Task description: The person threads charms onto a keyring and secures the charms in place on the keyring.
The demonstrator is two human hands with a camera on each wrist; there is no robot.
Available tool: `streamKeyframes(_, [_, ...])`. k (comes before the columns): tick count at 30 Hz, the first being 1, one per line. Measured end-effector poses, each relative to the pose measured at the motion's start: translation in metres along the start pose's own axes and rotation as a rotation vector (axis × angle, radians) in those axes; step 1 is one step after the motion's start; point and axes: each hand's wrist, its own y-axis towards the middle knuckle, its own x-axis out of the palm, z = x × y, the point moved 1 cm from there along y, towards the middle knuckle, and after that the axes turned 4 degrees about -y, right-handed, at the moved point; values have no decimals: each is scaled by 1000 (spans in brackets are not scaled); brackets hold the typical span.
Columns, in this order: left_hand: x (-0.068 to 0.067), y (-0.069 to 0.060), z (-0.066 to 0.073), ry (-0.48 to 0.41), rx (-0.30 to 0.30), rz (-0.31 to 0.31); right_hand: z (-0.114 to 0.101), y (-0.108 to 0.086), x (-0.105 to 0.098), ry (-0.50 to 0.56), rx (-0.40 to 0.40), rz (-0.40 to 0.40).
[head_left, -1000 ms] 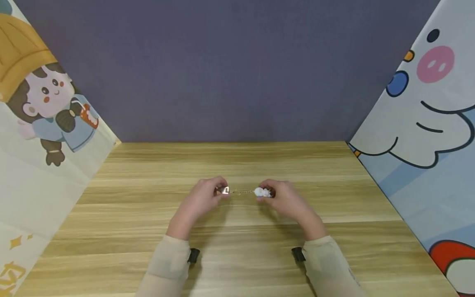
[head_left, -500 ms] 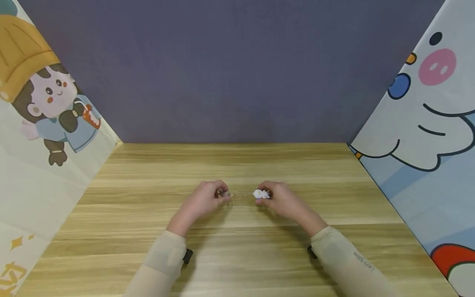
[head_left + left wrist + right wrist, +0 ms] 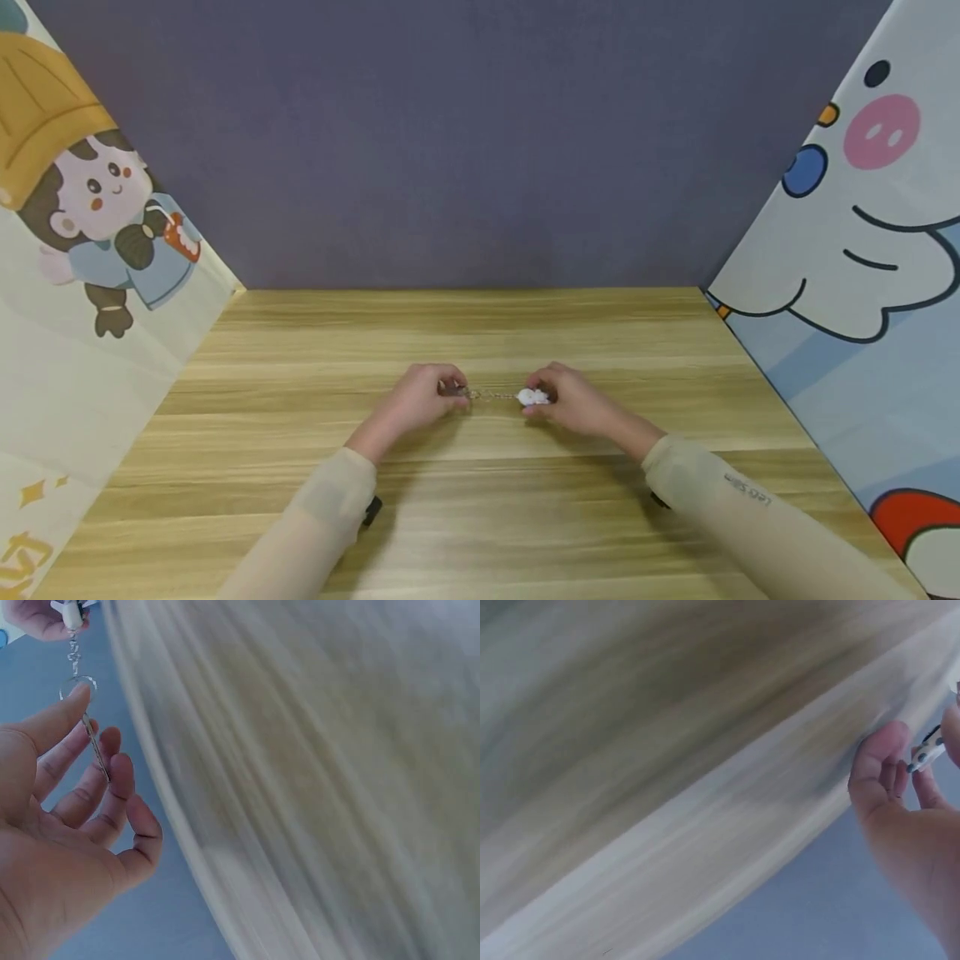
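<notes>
A keychain is stretched level between both hands above the table. Its small white figure charm is pinched by the right hand, thumb and fingers at its sides. From the charm a thin metal chain runs left to a split ring. My left hand pinches that ring end, its thumb over the ring in the left wrist view. A flat, thin metal piece hangs from the ring against the left fingers, seen edge-on, its kind unclear. Dark dots mark the charm in the right wrist view.
The wood-grain table lies beneath both hands. A plain grey-purple panel rises behind it. Cartoon-printed panels stand along the left and right sides.
The metal piece at the left hand has turned and is now mostly hidden by the fingers. Both forearms have swung outward; the hands stay about the same distance apart.
</notes>
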Motion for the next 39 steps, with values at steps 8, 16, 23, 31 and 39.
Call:
streamKeyframes(8, [3, 7, -7, 34, 11, -103, 7, 7, 1, -83, -35, -23])
streamKeyframes(16, [4, 15, -11, 133, 56, -138, 9, 10, 7, -125, -39, -45])
streamKeyframes(23, [4, 17, -12, 165, 67, -178, 4, 8, 11, -183, -51, -24])
streamKeyframes(31, [2, 17, -13, 169, 63, -192, 6, 9, 12, -202, -68, -12])
streamKeyframes(39, [-4, 15, -8, 161, 43, -194, 0, 10, -6, -188, -17, -48])
